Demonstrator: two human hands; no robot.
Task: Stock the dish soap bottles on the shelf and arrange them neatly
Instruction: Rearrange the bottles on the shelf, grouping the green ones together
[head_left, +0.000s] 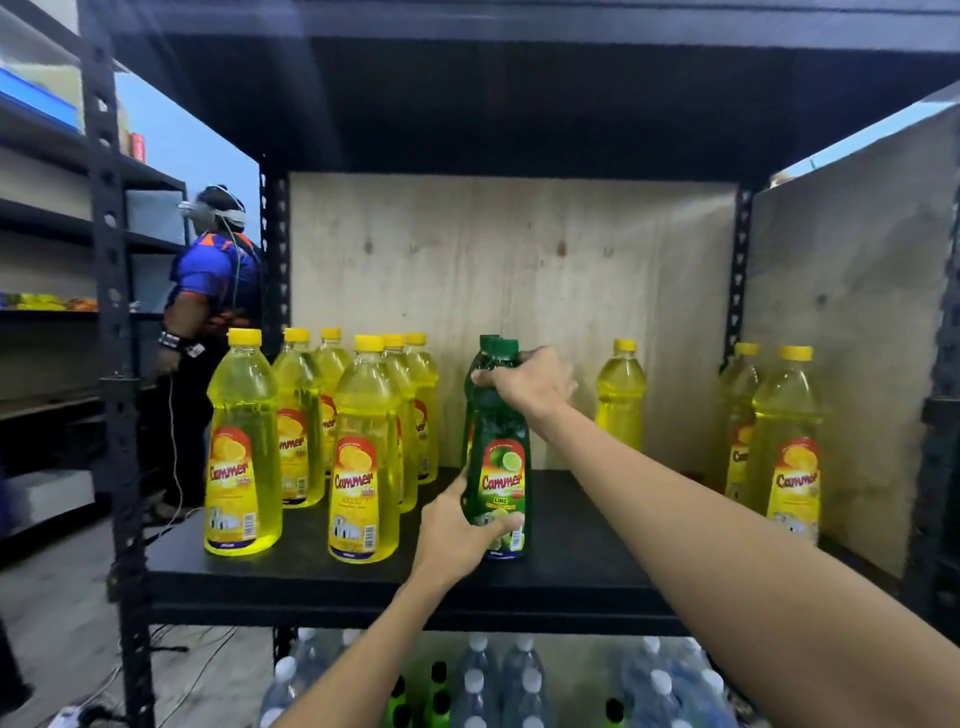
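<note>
A green lime dish soap bottle (500, 457) stands upright mid-shelf on the black shelf board (582, 545). A second green bottle (480, 358) stands right behind it, mostly hidden. My left hand (460, 525) wraps the front green bottle's base. My right hand (530, 382) grips its neck and shoulder under the green cap. Several yellow lemon bottles (366, 457) stand in rows on the left of the shelf. One yellow bottle (621, 395) stands alone at the back, and two more yellow bottles (787, 441) stand at the right end.
Plywood panels (519, 270) close the back and right side of the shelf. Black metal uprights (122, 415) frame it. Packs of water bottles (524, 686) sit below. A person in a blue shirt (213, 291) stands at the left by another rack. Cables lie on the floor.
</note>
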